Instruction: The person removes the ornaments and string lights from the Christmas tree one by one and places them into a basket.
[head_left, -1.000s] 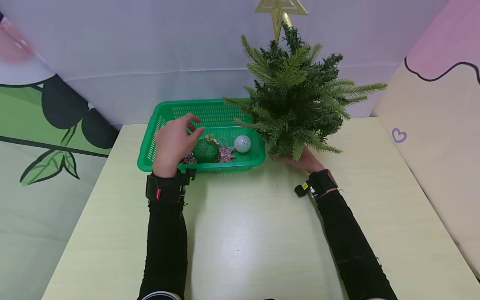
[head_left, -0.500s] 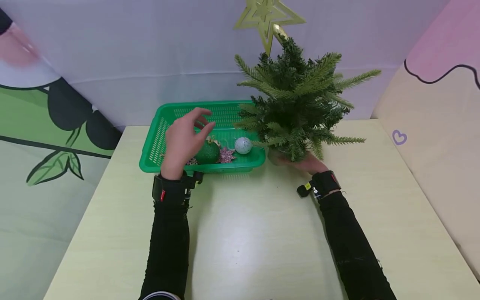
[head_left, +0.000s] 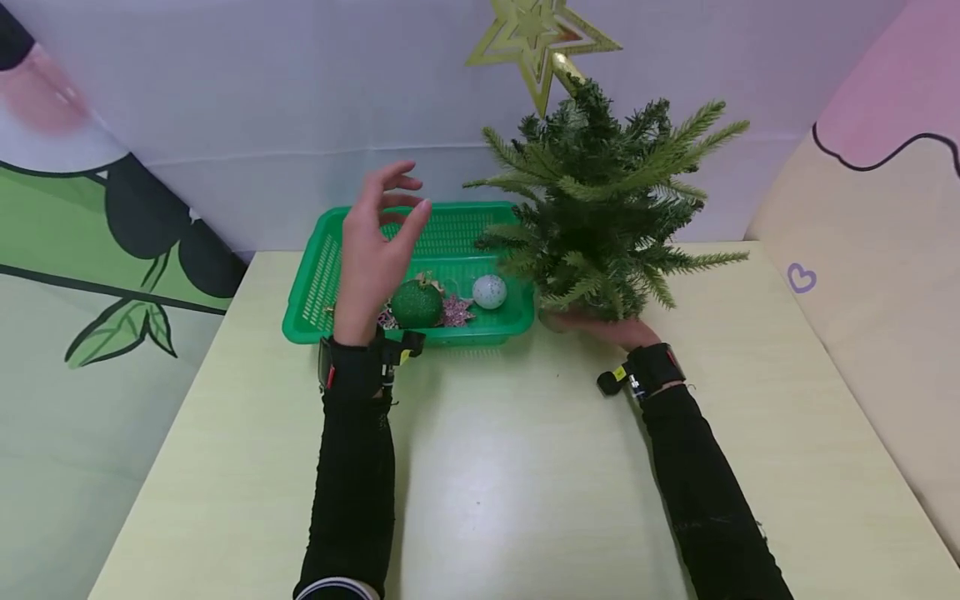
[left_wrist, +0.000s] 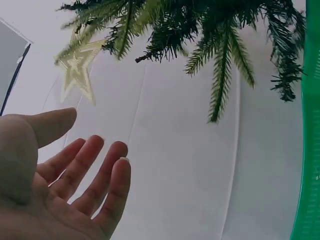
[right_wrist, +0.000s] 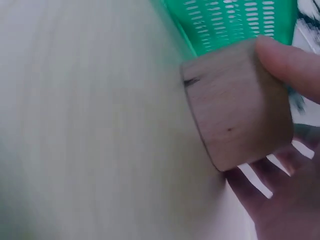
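A small artificial Christmas tree (head_left: 600, 200) stands at the right of the basket, topped by a gold star (head_left: 531, 37) tilted to the left. Under its branches my right hand (head_left: 607, 327) grips the wooden base (right_wrist: 237, 105); in the right wrist view the thumb lies on one side and the fingers curl around the other. Above the green basket (head_left: 300, 308) my left hand (head_left: 375, 250) is raised, fingers relaxed and apart, holding nothing. The left wrist view shows this hand (left_wrist: 75, 175) below the star and branches, touching neither.
Inside the basket lie a green glitter ball (head_left: 417, 303), a white speckled ball (head_left: 489, 292) and a pink glitter star (head_left: 456, 311). Other small ornaments are partly hidden by the left hand. A fabric backdrop (head_left: 247, 125) hangs behind the pale table (head_left: 480, 467).
My left hand has risen and shifted right over the basket, its fingers spreading. The tree has turned in my right hand's grip, and its star now leans further left and shows more.
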